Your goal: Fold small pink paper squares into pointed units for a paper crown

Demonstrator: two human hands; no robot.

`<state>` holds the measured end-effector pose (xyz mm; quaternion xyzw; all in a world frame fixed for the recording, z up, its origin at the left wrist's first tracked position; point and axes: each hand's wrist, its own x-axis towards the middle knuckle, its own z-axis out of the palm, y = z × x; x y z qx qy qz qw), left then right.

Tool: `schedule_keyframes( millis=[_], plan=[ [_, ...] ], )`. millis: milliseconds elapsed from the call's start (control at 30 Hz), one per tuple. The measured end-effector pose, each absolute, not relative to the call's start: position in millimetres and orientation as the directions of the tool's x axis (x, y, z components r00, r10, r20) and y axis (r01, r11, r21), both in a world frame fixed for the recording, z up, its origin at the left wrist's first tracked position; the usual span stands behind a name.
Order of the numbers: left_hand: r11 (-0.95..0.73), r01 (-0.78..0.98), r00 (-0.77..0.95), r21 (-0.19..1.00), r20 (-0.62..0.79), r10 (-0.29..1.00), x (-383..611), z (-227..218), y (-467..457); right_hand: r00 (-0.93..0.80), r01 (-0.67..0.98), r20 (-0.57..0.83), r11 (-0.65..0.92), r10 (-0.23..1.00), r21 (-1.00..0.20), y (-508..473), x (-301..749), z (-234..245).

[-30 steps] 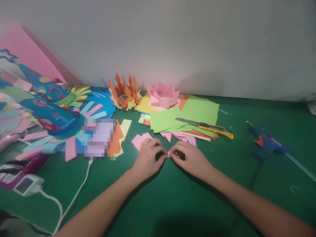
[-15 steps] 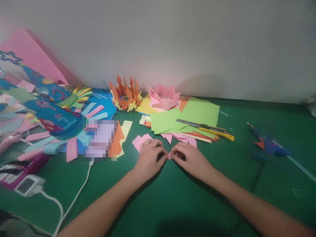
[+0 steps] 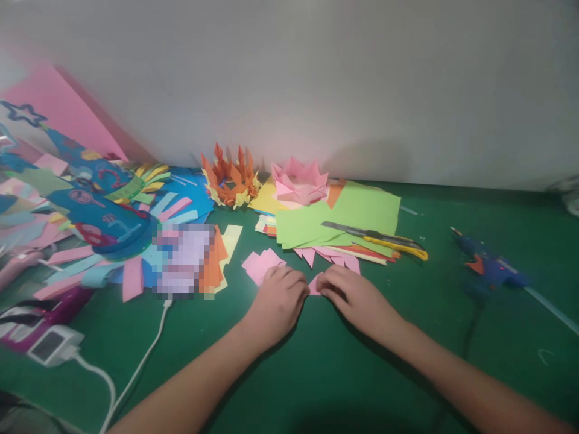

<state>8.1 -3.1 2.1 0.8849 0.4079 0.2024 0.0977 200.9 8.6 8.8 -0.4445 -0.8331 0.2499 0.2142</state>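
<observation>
A small folded piece of pink paper [image 3: 313, 286] lies on the green table mat [image 3: 316, 361], and both hands are on it. My left hand [image 3: 277, 301] rests knuckles up with its fingers curled down on the paper's left side. My right hand [image 3: 353, 294] presses fingertips on the right side, fingers together. Most of the piece is hidden under the fingers. Just beyond my left hand lie loose pink paper pieces [image 3: 260, 264].
A stack of green and coloured sheets [image 3: 344, 217] carries a yellow utility knife [image 3: 384, 239]. Pink [image 3: 298, 179] and orange [image 3: 230, 175] paper flowers stand by the wall. A blue glue gun [image 3: 488, 265] lies right. Paper crafts [image 3: 104, 211], a charger [image 3: 49, 345] and white cable [image 3: 140, 361] sit left.
Both hands have lowered onto the mat, from pinching the pink piece between fingertips to pressing it flat. The view has tilted slightly.
</observation>
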Motion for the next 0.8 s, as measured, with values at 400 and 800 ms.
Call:
schedule_keyframes(
  millis=[400,800],
  plan=[
    [-0.665,0.668,0.609,0.334,0.27,0.746,10.1,14.1,-23.5,-0.706,0.643,0.214,0.737,0.675,-0.208,-3.2,202.2,0.1],
    [-0.714,0.566,0.746,0.412,0.113,0.656,-8.3,25.2,-8.8,-0.725,0.589,0.291,0.781,0.624,-0.207,8.5,208.3,6.8]
  ],
)
